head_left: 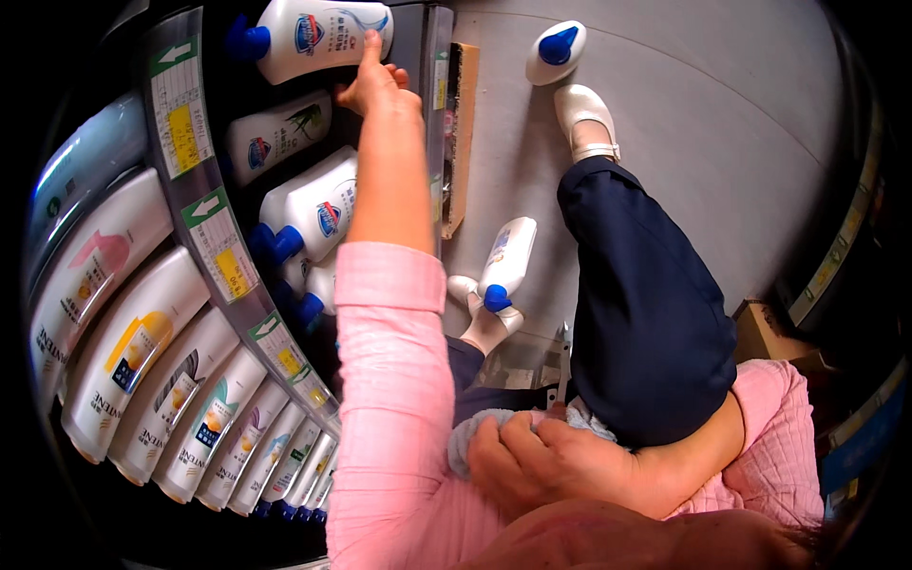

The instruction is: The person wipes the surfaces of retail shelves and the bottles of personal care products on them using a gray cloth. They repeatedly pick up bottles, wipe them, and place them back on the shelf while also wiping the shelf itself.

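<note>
My left hand reaches to the shelf on the left. One extended finger rests on the front of a white pump bottle with a blue pump head, while the other fingers are bent away from it. Just below that hand lies a white bottle with a green plant picture. More white bottles with blue tops, one of them a pump bottle, sit nearer, partly covered by my left forearm. Close to my body, my right hand is closed around a grey cloth.
Two white bottles with blue pumps are on the floor: one bottle beyond my shoe, another bottle by my other foot. Pantene bottles fill the left shelf behind a price-tag rail. A cardboard edge borders the shelf.
</note>
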The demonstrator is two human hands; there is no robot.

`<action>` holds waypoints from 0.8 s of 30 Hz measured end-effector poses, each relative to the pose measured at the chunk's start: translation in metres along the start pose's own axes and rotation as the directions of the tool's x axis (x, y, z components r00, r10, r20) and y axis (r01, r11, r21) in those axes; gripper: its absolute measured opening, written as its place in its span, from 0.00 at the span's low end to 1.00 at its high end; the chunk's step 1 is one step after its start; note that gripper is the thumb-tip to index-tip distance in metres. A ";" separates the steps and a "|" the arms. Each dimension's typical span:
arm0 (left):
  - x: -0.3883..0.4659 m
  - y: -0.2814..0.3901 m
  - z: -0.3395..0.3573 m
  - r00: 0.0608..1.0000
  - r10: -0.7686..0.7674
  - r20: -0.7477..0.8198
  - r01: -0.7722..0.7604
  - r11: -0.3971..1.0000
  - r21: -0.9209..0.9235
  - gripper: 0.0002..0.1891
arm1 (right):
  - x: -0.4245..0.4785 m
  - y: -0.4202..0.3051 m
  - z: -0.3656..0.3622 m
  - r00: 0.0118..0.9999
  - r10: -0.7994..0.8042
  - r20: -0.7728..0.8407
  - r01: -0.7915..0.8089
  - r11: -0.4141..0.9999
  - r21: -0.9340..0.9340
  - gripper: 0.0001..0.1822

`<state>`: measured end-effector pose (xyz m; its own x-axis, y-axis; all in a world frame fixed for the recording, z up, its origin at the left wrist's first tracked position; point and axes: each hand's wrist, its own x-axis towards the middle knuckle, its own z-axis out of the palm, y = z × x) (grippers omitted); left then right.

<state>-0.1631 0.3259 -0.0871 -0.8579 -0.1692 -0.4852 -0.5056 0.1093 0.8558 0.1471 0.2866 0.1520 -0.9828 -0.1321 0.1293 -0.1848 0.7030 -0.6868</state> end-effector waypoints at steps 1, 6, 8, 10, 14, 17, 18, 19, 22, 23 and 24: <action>0.019 0.000 -0.004 0.994 0.110 -0.013 -0.108 0.988 0.113 0.28 | -0.001 0.002 0.000 1.000 -0.015 -0.009 0.014 1.000 -0.016 0.08; 0.077 0.006 -0.013 0.931 0.269 0.245 -0.309 0.941 0.141 0.27 | -0.005 0.003 0.004 0.997 -0.060 -0.044 0.059 0.998 -0.030 0.11; 0.074 0.010 -0.007 0.952 0.189 0.243 -0.233 0.958 0.167 0.27 | -0.004 0.006 0.002 0.999 -0.029 -0.045 0.027 0.999 -0.034 0.12; 0.079 0.015 -0.008 0.955 0.126 0.267 -0.174 0.971 0.164 0.27 | -0.004 0.007 0.003 0.999 -0.003 -0.053 0.002 1.000 -0.024 0.13; 0.111 0.033 -0.008 0.980 0.107 0.168 -0.131 0.982 0.135 0.28 | -0.005 0.007 0.001 0.998 0.061 0.000 -0.061 0.997 -0.049 0.13; 0.137 0.040 -0.016 0.984 0.118 0.137 -0.143 0.970 0.195 0.30 | -0.004 0.010 0.004 0.997 0.056 -0.046 -0.060 0.993 -0.103 0.12; 0.141 0.041 -0.016 0.983 0.118 0.138 -0.142 0.972 0.186 0.30 | -0.003 0.010 0.003 0.997 0.075 -0.026 -0.077 0.992 -0.099 0.12; 0.145 0.042 -0.016 0.982 0.125 0.139 -0.149 0.972 0.181 0.30 | -0.002 0.010 0.003 0.996 0.094 -0.003 -0.093 0.991 -0.094 0.12; 0.147 0.045 -0.016 0.973 0.149 0.178 -0.179 0.970 0.163 0.30 | -0.002 0.010 0.005 0.991 0.131 -0.006 -0.131 0.987 -0.097 0.12; 0.151 0.043 -0.017 0.964 0.163 0.209 -0.195 0.971 0.142 0.31 | -0.002 0.011 0.006 0.990 0.140 -0.019 -0.142 0.985 -0.102 0.12; 0.159 0.041 -0.019 0.955 0.178 0.239 -0.211 0.970 0.119 0.31 | -0.003 0.012 0.006 0.989 0.146 -0.026 -0.148 0.984 -0.101 0.12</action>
<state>-0.3188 0.2846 -0.1255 -0.9307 0.0923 -0.3540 -0.3209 0.2587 0.9111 0.1475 0.2910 0.1394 -0.9989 -0.0098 0.0465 -0.0367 0.7817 -0.6226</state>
